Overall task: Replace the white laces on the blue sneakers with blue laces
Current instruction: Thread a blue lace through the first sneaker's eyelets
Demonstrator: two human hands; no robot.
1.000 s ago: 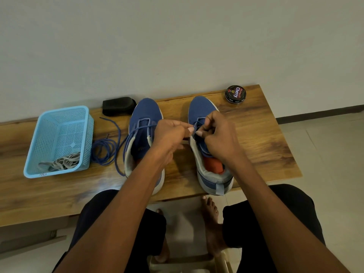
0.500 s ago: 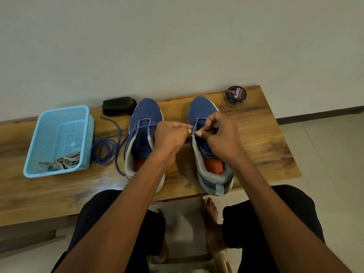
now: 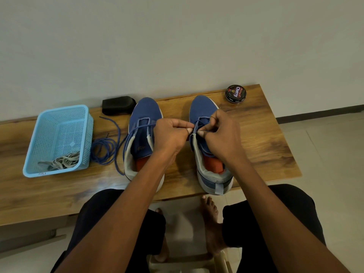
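Note:
Two blue sneakers stand side by side on the wooden bench (image 3: 266, 138), toes toward the wall. The left sneaker (image 3: 144, 119) carries a blue lace (image 3: 104, 148) through its front eyelets, the rest coiled on the bench beside it. Over the right sneaker (image 3: 202, 107), my left hand (image 3: 170, 136) and my right hand (image 3: 222, 136) meet, each pinching the blue lace at the sneaker's left eyelet edge. The lace section under the fingers is mostly hidden. White laces (image 3: 63, 161) lie in the light blue basket (image 3: 39, 146).
A black shoe brush (image 3: 118, 105) sits at the back against the wall, beside the left sneaker's toe. A round shoe-polish tin (image 3: 235, 94) stands at the back right. My knees and bare feet are below the bench's front edge.
Both hands have shifted slightly toward the toe of the right sneaker, still pinching the lace at its eyelets. Nothing else has moved.

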